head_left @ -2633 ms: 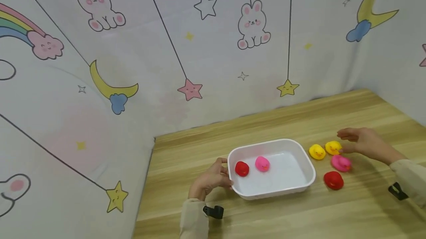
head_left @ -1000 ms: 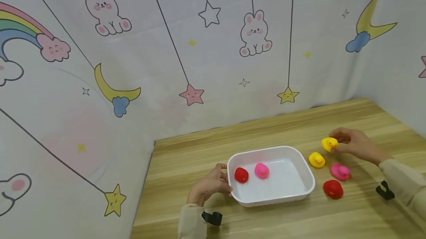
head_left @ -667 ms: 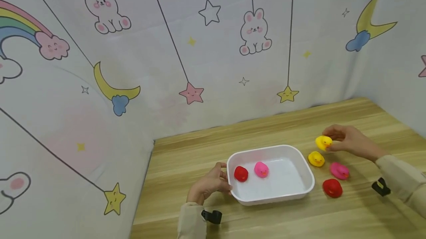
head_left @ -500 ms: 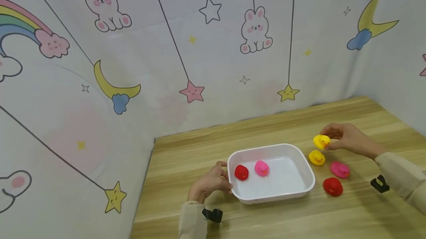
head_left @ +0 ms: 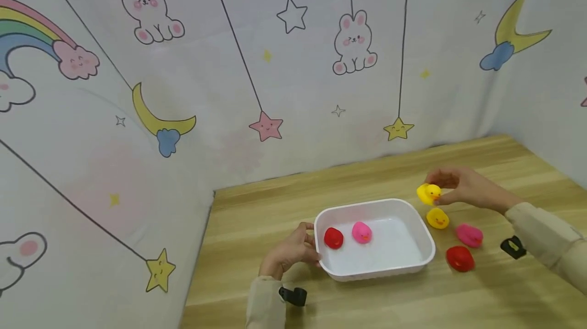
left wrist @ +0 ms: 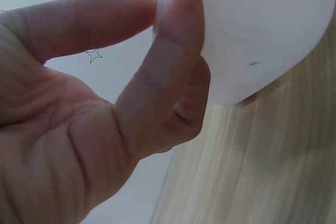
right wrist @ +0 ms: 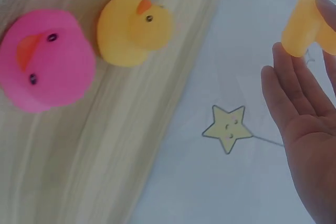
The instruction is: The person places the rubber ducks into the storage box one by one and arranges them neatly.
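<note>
My left hand (head_left: 292,250) pinches the left end of a white plastic tub (head_left: 389,271); in the left wrist view, thumb and forefinger meet at the tub's wall (left wrist: 262,30). A red rubber duck (head_left: 333,238) and a pink rubber duck (head_left: 362,232) sit inside, toward the left. Beyond the tub's right end, my right hand (head_left: 470,189) holds a yellow rubber duck (head_left: 428,194) raised off the table between thumb and fingers. Only part of that duck (right wrist: 299,24) shows at the right wrist view's edge.
On the wooden table (head_left: 257,207), right of the tub, stand a second yellow duck (head_left: 437,218), a second pink duck (head_left: 469,236) and a second red duck (head_left: 460,258). A printed cloth (head_left: 302,79) hangs along the table's back and sides.
My right hand has taken hold of the farther yellow duck, lifted it and carried it left toward the tub. My left hand has stayed at the tub's left end.
</note>
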A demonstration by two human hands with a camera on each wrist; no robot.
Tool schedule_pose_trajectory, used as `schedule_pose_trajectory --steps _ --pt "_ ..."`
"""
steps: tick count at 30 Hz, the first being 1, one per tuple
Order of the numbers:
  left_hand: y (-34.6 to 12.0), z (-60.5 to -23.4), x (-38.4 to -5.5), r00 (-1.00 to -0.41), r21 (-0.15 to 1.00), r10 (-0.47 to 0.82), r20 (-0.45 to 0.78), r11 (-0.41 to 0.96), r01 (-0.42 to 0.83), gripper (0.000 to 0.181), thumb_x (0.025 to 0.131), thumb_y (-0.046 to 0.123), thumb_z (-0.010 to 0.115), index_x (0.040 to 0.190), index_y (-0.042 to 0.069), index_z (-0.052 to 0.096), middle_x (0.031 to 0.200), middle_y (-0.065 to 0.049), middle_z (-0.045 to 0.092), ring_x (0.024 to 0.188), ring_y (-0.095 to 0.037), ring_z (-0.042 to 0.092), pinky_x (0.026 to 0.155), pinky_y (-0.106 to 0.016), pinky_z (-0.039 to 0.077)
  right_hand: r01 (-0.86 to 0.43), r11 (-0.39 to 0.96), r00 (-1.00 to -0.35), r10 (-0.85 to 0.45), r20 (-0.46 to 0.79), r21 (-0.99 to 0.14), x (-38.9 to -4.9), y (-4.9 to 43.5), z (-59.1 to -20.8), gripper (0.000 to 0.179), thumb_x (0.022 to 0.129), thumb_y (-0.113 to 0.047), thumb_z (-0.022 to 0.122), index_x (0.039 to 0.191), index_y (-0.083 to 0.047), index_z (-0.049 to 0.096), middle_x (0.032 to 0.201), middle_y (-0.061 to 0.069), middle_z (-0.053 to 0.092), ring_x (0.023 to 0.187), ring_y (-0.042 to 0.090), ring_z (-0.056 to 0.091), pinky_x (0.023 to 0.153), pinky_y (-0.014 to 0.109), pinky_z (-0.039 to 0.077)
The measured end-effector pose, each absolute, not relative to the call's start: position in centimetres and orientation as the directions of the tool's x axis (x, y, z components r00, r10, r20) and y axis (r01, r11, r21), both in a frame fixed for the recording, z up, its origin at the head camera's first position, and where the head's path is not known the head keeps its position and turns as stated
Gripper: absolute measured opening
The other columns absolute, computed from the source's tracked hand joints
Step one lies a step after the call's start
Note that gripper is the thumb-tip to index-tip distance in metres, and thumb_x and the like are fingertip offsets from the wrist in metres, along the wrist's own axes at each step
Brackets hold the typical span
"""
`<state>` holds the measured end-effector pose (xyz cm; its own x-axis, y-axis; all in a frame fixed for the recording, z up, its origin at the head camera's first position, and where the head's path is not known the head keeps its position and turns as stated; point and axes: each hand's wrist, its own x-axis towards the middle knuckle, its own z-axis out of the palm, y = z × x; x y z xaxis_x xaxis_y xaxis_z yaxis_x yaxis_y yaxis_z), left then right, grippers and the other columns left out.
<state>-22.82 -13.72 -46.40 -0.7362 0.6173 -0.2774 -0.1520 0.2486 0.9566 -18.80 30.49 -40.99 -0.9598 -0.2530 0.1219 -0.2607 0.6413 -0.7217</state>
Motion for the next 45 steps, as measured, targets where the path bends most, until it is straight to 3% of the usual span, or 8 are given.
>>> schedule_pose_trajectory --steps 5,14,21,25,36,45 --pt "-13.9 -46.3 -23.0 -0.731 0.957 0.625 -0.274 0.25 -0.146 0.075 0.076 -0.016 0.064 0.141 -0.007 0.027 0.111 -0.029 0.056 0.072 -0.022 0.065 0.073 -0.039 0.063 -0.268 0.632 -0.951 -0.295 0.093 -0.728 -19.0 29.2 -39.9 0.041 0.085 -0.018 0.083 0.121 -0.006 0.068 0.123 0.012 0.068 0.118 0.045 0.06 0.097 0.058 0.052" --pt "-13.9 -46.3 -23.1 -0.726 0.961 0.634 -0.266 0.234 -0.148 0.075 0.076 -0.016 0.064 0.141 -0.006 0.028 0.112 -0.028 0.056 0.073 -0.021 0.065 0.072 -0.038 0.063 -0.31 0.608 -0.92 -0.387 0.068 -0.731 -20.1 27.2 -39.2 0.039 0.083 -0.017 0.083 0.119 -0.008 0.071 0.12 0.008 0.07 0.114 0.036 0.065 0.094 0.044 0.057" --pt "-13.9 -46.3 -23.0 -0.726 0.96 0.633 -0.269 0.237 -0.149 0.073 0.076 -0.017 0.064 0.139 -0.007 0.03 0.112 -0.029 0.056 0.072 -0.021 0.066 0.072 -0.039 0.064 -0.332 0.556 -0.876 -0.481 0.03 -0.762 -21.0 25.4 -39.6 0.033 0.084 -0.012 0.082 0.115 -0.01 0.073 0.116 0.006 0.07 0.109 0.031 0.067 0.091 0.045 0.058" --pt "-13.9 -46.4 -23.0 -0.733 0.957 0.621 -0.279 0.241 -0.16 0.072 0.077 -0.017 0.065 0.139 -0.006 0.031 0.11 -0.027 0.057 0.072 -0.022 0.065 0.072 -0.038 0.064 -0.327 0.571 -0.87 -0.493 0.003 -0.753 -21.5 24.4 -39.8 0.031 0.082 -0.011 0.083 0.112 -0.011 0.073 0.114 0.004 0.07 0.105 0.029 0.068 0.088 0.037 0.06" --pt "-13.8 -46.3 -22.8 -0.745 0.96 0.611 -0.268 0.233 -0.155 0.072 0.077 -0.018 0.064 0.14 -0.005 0.031 0.11 -0.028 0.056 0.071 -0.021 0.065 0.07 -0.037 0.064 -0.365 0.665 -0.851 -0.522 -0.055 -0.651 -22.6 22.0 -42.0 0.027 0.079 -0.009 0.085 0.101 -0.019 0.073 0.1 -0.007 0.069 0.093 0.021 0.062 0.081 0.032 0.06" --pt "-13.8 -46.1 -22.9 -0.755 0.961 0.602 -0.261 0.233 -0.147 0.072 0.076 -0.018 0.065 0.14 -0.007 0.033 0.107 -0.025 0.056 0.069 -0.021 0.064 0.07 -0.039 0.064 -0.374 0.744 -0.849 -0.515 -0.117 -0.553 -22.7 20.2 -43.7 0.032 0.075 -0.002 0.087 0.096 -0.021 0.072 0.1 -0.01 0.066 0.094 0.019 0.059 0.078 0.032 0.06"
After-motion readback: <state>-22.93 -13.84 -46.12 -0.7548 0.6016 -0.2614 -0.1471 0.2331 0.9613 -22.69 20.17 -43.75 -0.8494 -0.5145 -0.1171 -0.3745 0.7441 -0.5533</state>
